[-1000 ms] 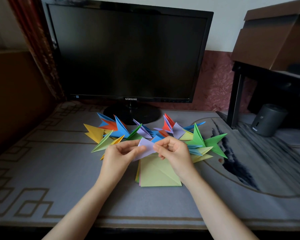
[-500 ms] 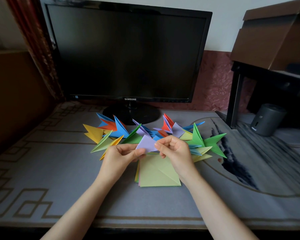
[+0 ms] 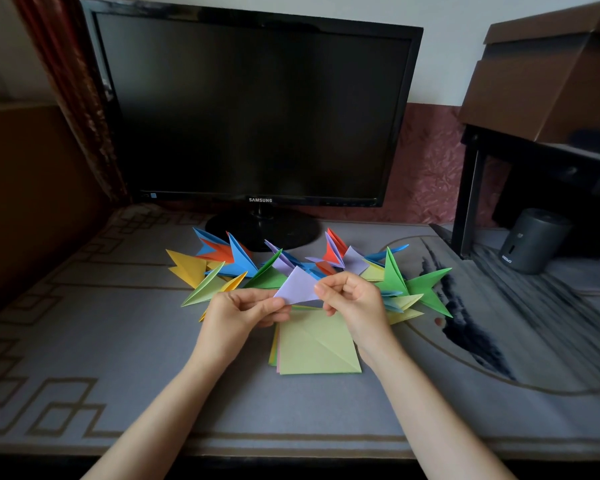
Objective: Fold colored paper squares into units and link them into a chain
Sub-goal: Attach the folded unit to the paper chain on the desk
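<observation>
Head view: pinching lilac triangle [image 3: 297,287] at opp. ends w/ L hand [image 3: 238,317] & R hand [image 3: 354,303], long edge crosswise over far edge of paper stack [image 3: 312,348].

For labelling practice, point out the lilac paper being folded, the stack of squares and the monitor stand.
lilac paper [image 3: 297,287]: head view, middle of its face.
stack of squares [image 3: 312,348]: head view, top green sheet.
monitor stand [image 3: 278,231]: head view, round base.

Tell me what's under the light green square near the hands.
Along the left side of the light green square, yellow and pink sheet edges peek out; anything else beneath is covered.
</observation>
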